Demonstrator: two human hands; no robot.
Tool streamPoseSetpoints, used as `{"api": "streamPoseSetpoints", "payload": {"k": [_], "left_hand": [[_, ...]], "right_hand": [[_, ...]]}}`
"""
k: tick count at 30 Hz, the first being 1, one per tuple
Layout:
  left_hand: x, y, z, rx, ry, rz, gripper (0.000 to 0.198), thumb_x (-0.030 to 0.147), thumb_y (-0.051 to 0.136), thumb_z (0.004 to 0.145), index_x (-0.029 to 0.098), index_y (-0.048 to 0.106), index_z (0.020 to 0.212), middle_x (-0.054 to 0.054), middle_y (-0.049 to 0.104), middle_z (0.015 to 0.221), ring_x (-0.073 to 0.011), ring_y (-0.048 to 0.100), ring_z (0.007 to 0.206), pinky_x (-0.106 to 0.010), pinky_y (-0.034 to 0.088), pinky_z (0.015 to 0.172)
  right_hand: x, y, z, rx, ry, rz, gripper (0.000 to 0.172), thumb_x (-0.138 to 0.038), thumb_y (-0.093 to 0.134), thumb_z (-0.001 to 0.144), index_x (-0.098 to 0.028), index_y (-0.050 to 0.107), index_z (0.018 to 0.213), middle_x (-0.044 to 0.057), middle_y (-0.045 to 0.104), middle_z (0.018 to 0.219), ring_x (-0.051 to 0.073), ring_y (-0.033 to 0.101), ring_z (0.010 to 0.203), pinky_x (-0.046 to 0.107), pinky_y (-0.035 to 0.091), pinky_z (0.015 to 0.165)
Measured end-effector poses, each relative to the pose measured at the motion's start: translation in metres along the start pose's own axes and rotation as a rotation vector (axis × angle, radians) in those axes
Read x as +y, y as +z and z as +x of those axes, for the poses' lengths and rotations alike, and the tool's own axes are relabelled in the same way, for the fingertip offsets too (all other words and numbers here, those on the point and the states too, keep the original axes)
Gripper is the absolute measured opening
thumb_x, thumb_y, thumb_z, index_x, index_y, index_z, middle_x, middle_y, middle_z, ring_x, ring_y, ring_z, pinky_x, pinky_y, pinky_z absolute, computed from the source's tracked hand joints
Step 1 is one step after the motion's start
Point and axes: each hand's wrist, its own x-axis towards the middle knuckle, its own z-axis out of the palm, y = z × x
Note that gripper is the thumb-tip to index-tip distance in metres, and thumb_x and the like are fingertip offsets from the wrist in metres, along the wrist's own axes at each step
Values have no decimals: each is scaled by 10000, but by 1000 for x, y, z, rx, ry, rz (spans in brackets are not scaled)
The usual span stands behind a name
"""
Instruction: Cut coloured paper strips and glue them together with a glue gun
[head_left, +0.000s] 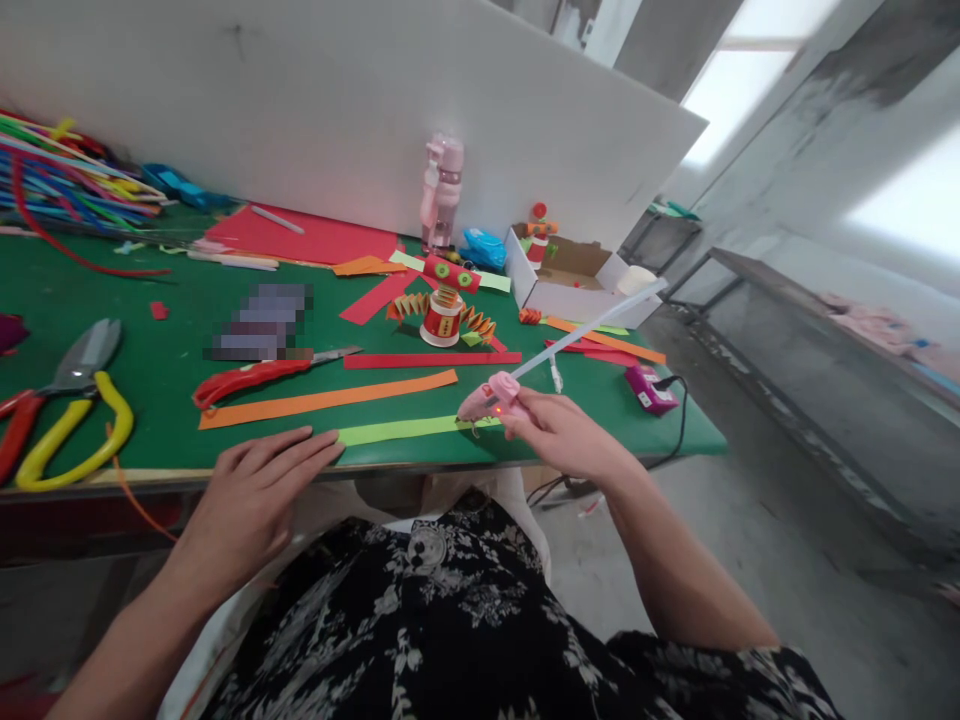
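A light green paper strip (pixel 401 430) lies along the table's front edge. My left hand (pixel 259 490) rests flat at its left end, fingers stretched out, fingertips touching the strip. In my right hand (pixel 566 435) is a pink glue gun (pixel 491 396) with a long clear glue stick out of its back; its nozzle is over the right part of the strip. Behind lie an orange strip (pixel 330 398) and a red strip (pixel 431 360). A paper figure (pixel 441 318) with folded orange arms and a red tube head stands beyond them.
Pliers with red and yellow handles (pixel 75 405), a red-handled knife (pixel 251 380) and a blurred-out patch are on the left. A white box (pixel 559 300) with another figure, a pink bottle (pixel 444 195) and a purple plug block (pixel 651 390) with a black cord stand further off.
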Motion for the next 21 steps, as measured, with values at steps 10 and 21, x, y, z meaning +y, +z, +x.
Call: {"api": "streamPoseSetpoints", "payload": {"k": [10,21], "left_hand": [[-7,4,-3,-30,-14,-10,681,43,447,686,272,590,1311,-25,627,1392,-246,539,1283,-407,365,971],[-10,3,-5,-14,28,8,848,23,450,711,390,389,1473,2,634,1384,-255,570,1252,-399,366,947]], "right_hand": [[8,-1,-7,40,56,46,263,-330,456,980,-183,604,819,43,670,780,180,609,750,291,433,746],[19,-3,-13,45,123,31,272,-308,473,976,-169,616,790,39,642,760,167,572,702,279,400,688]]}}
